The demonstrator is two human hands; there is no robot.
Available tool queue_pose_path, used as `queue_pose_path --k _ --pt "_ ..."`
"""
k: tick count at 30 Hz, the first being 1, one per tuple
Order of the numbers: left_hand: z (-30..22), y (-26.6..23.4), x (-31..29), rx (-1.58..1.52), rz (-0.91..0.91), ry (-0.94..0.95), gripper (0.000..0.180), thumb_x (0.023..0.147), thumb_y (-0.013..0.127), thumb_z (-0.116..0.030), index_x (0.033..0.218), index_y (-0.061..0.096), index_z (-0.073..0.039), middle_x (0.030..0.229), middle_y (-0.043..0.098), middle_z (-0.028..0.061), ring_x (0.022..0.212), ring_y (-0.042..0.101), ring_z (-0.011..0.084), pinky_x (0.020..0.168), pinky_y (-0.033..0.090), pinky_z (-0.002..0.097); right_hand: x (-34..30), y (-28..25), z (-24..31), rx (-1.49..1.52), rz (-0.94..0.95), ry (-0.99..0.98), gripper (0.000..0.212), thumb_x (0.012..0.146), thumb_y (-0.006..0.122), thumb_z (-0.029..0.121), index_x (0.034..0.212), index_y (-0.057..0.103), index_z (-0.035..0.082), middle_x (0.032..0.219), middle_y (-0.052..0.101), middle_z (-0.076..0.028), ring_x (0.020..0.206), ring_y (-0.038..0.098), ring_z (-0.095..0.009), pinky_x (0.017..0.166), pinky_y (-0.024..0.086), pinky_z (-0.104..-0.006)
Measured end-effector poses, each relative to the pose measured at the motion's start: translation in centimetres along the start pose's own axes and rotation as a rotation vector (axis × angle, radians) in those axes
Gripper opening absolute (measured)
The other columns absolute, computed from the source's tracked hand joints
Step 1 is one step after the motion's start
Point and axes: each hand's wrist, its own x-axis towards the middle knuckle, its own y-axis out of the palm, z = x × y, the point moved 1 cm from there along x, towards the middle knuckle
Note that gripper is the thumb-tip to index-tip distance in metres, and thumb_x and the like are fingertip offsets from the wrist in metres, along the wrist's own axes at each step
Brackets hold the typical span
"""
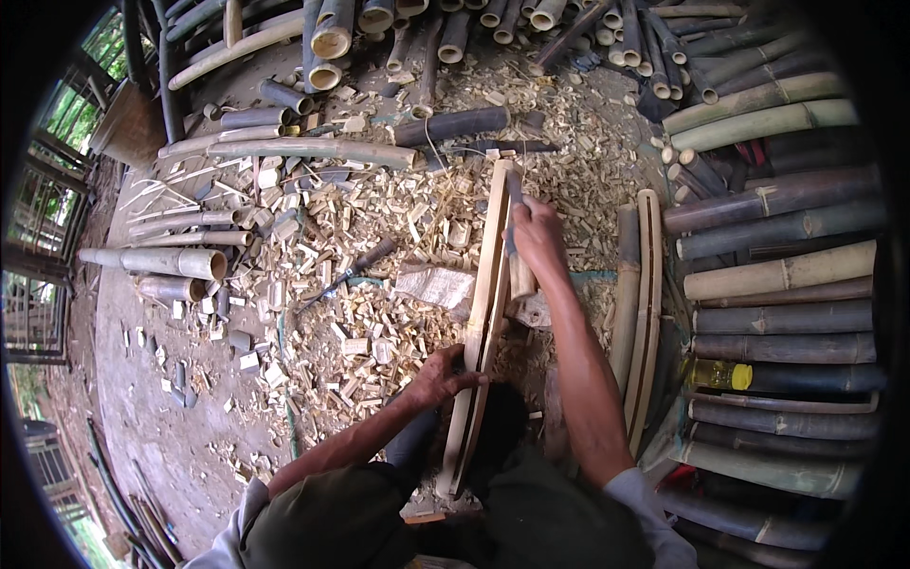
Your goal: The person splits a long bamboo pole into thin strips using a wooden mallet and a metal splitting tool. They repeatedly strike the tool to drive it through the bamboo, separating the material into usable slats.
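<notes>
Above the person's knees (327, 517), the left hand (443, 377) is clasped on a slit bamboo pole (486, 284), thumb laid across it; the right hand (537, 230), apart from the left and farther up, is closed around a dark, narrow tool (515, 187) against the pole's upper part, its exact kind hard to tell; the pole runs from between the knees, leaning rightward at its far end, and crosses over a rough log (436, 284); pale chips (374, 327) lie thickly around; rightward lies another slit pole (649, 275); beyond it, stacked bamboo (782, 346) surrounds a yellow-capped bottle (718, 374).
</notes>
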Motion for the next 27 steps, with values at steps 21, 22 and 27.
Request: queue_pose_path --k 21,22,27 --pt "-2.4 0.9 3.3 -0.068 -0.166 -0.047 0.051 0.083 0.084 -0.021 0.122 0.065 0.006 0.105 0.075 0.0143 0.094 0.07 0.0187 0.089 0.056 0.035 -21.3 -2.4 -7.7 -0.224 0.073 -0.288 0.025 0.098 0.057 0.012 0.118 0.063 -0.002 0.082 0.067 -0.024 0.074 0.07 -0.04 0.062 0.052 -0.0484" --pt "-2.7 1.0 3.1 0.015 -0.197 -0.052 0.05 0.083 0.085 -0.021 0.121 0.065 0.006 0.104 0.075 0.0145 0.093 0.071 0.0185 0.088 0.056 0.0351 -21.5 -2.5 -7.3 -0.265 0.082 -0.286 0.028 0.098 0.058 0.012 0.122 0.062 -0.001 0.085 0.068 -0.024 0.075 0.07 -0.04 0.062 0.053 -0.0489" --pt "-3.3 1.9 3.1 0.164 -0.24 -0.054 0.045 0.082 0.085 -0.023 0.115 0.068 0.002 0.098 0.076 0.0155 0.089 0.073 0.0205 0.083 0.057 0.0363 -22.8 -2.5 -7.3 -0.401 0.053 -0.307 0.043 0.096 0.059 0.013 0.138 0.057 0.003 0.099 0.07 -0.022 0.078 0.07 -0.04 0.063 0.056 -0.0491"
